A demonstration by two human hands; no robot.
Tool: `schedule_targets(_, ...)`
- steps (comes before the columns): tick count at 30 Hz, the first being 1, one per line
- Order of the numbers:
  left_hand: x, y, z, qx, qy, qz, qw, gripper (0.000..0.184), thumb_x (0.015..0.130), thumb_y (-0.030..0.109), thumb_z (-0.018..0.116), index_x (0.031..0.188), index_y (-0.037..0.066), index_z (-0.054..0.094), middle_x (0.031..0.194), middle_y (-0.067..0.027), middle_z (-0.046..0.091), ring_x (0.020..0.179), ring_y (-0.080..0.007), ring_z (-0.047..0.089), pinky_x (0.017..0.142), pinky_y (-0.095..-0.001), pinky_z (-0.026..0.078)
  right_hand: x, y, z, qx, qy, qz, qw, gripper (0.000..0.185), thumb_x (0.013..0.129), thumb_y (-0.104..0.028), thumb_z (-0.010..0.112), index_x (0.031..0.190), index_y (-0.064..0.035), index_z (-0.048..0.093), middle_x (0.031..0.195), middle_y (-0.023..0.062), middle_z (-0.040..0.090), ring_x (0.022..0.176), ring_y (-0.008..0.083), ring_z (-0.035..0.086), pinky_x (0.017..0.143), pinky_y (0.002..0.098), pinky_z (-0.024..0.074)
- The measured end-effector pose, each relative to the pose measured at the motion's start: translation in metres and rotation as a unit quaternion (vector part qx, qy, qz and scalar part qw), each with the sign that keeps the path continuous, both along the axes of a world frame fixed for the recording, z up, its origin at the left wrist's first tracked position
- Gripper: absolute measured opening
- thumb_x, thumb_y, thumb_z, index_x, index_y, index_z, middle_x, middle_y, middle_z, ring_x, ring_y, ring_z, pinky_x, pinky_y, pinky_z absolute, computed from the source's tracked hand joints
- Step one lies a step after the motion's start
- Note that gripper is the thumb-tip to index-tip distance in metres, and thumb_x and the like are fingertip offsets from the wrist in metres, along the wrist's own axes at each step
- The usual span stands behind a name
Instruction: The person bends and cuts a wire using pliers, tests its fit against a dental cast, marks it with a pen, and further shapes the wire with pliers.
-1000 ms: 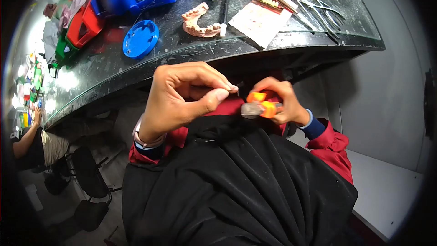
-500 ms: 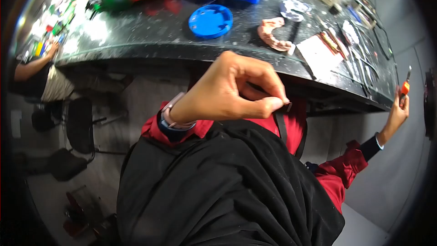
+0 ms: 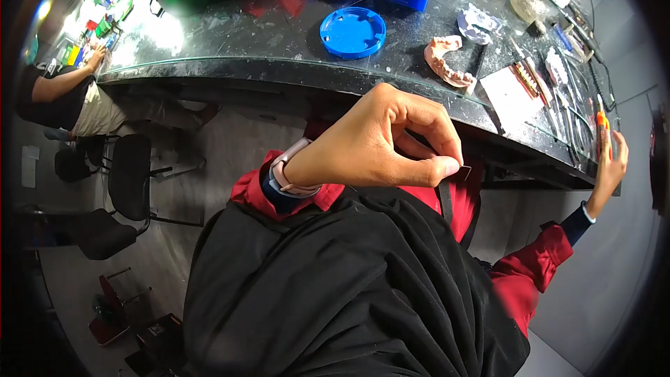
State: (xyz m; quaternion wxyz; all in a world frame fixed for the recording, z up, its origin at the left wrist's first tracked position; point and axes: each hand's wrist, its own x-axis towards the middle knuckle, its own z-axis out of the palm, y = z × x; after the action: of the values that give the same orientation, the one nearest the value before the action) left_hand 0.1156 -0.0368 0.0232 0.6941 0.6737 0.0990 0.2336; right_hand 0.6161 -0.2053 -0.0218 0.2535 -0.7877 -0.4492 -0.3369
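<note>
A loose black apron [image 3: 370,279] covered the front of the body, its dull fabric falling in long, deep folds. Behind the left hand [image 3: 405,143], a smooth, slim, pale pink band [image 3: 283,171] circled the wrist. Next to it showed a dark navy inner cuff [image 3: 278,199], and then the wide, rumpled end of a red sleeve [image 3: 248,192]. On the other arm, a matching red sleeve [image 3: 537,258], creased around the forearm, opened onto a navy cuff [image 3: 576,223] with a light blue edge [image 3: 586,212] toward the right hand [image 3: 609,164]. Beyond the apron, more red cloth [image 3: 465,199] appeared, crossed by a dark strip [image 3: 447,199].
</note>
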Motion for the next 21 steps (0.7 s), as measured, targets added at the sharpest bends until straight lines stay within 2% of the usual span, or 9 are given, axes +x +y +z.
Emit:
schedule_targets(1,0.000,0.000,0.000,0.011,-0.001,0.005,1.000,0.005,0.077,-0.004,0.066,0.081,-0.003,0.067,0.090,-0.0097,0.067,0.080,-0.0093,0.064,0.068,-0.0211,0.054,-0.043,0.008,0.010,0.066,0.032,0.046,0.996,0.027,0.091,-0.025,0.062,0.104,-0.0016,0.066,0.110,0.0120,0.064,0.100,0.0233,0.062,0.089,0.0323,0.0452)
schedule_targets(4,0.007,-0.004,-0.003,0.057,-0.002,0.018,0.998,0.005,0.077,-0.002,0.067,0.081,-0.002,0.067,0.088,-0.0085,0.067,0.079,-0.0093,0.064,0.069,-0.0216,0.054,-0.161,0.020,0.028,0.089,0.198,0.276,0.936,0.025,0.087,-0.024,0.065,0.098,-0.0019,0.068,0.110,0.0134,0.064,0.101,0.0265,0.061,0.091,0.0364,0.0447)
schedule_targets(6,0.017,-0.008,-0.011,0.108,-0.002,0.020,0.994,0.005,0.077,-0.001,0.067,0.081,-0.002,0.067,0.087,-0.0075,0.066,0.078,-0.0094,0.064,0.070,-0.0219,0.054,-0.237,0.025,0.035,-0.013,0.202,0.420,0.884,0.022,0.080,-0.023,0.071,0.087,-0.0026,0.069,0.110,0.0139,0.064,0.104,0.0298,0.059,0.093,0.0407,0.0441)
schedule_targets(8,0.026,-0.011,-0.019,0.107,-0.003,0.019,0.994,0.004,0.077,-0.001,0.067,0.080,-0.003,0.065,0.081,-0.0068,0.065,0.075,-0.0101,0.063,0.070,-0.0228,0.054,-0.275,0.031,0.035,-0.063,0.123,0.453,0.881,0.019,0.068,-0.018,0.077,0.079,-0.0038,0.069,0.110,0.0125,0.064,0.109,0.0322,0.056,0.093,0.0433,0.0436)
schedule_targets(11,0.027,-0.013,-0.017,0.128,-0.016,0.019,0.991,0.006,0.075,-0.002,0.068,0.079,-0.005,0.064,0.079,-0.0079,0.064,0.073,-0.0101,0.063,0.068,-0.0236,0.053,-0.295,0.041,0.030,-0.078,0.148,0.479,0.862,0.021,0.058,-0.007,0.081,0.074,-0.0057,0.068,0.112,0.0105,0.063,0.114,0.0325,0.053,0.094,0.0434,0.0437)
schedule_targets(21,0.022,-0.010,-0.019,0.150,-0.001,0.036,0.988,0.007,0.074,0.000,0.069,0.079,-0.004,0.066,0.075,-0.0076,0.063,0.070,-0.0104,0.062,0.064,-0.0238,0.052,-0.303,0.052,0.023,-0.089,0.140,0.479,0.862,0.022,0.058,-0.002,0.077,0.075,-0.0054,0.062,0.115,0.0107,0.062,0.117,0.0333,0.051,0.098,0.0446,0.0408)
